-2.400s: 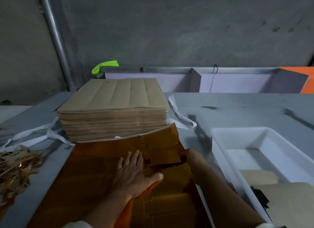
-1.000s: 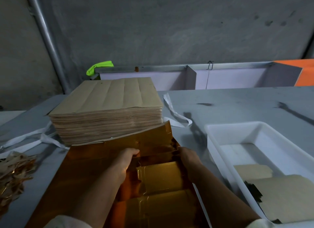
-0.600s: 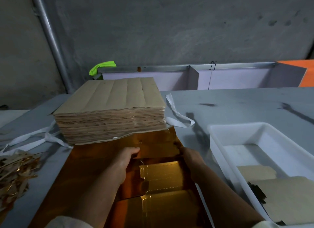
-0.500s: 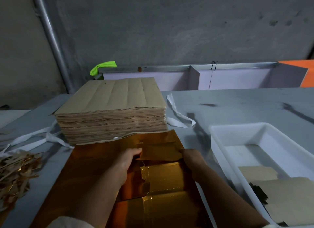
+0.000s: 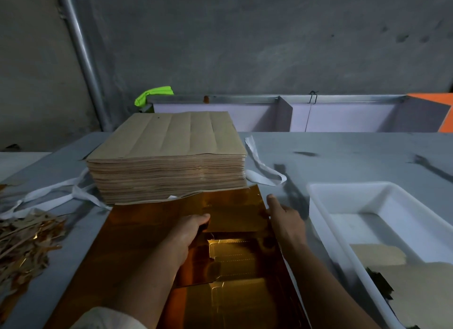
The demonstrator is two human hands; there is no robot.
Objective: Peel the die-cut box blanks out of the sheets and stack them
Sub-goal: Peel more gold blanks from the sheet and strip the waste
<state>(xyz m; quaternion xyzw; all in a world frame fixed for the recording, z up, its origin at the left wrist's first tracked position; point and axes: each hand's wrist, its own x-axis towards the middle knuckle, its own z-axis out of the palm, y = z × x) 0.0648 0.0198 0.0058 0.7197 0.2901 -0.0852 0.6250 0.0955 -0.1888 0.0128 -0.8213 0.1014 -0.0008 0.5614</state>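
Presently the gold sheet [image 5: 147,243] is found on the surface [image 5: 343,157] just before the brown stack [image 5: 169,137], its partly lifted blank [image 5: 235,218] pinched by the left hand [image 5: 188,233] in a closed grip. The right hand [image 5: 286,218] is set at the sheet's right edge, its grip not discernible; a slow, low pull is advised, the sheet held flat.

1. The room is sitting dim, the grey wall [image 5: 245,47] barely catching any light.
2. Warm glare is bouncing off the gold sheet [image 5: 235,252] near its middle.
3. Soft shadows are falling across the table [image 5: 343,157].
4. The pipe [image 5: 81,59] is bowing at the wide-angle edge.
5. The right hand [image 5: 284,218] is smearing slightly with blur.
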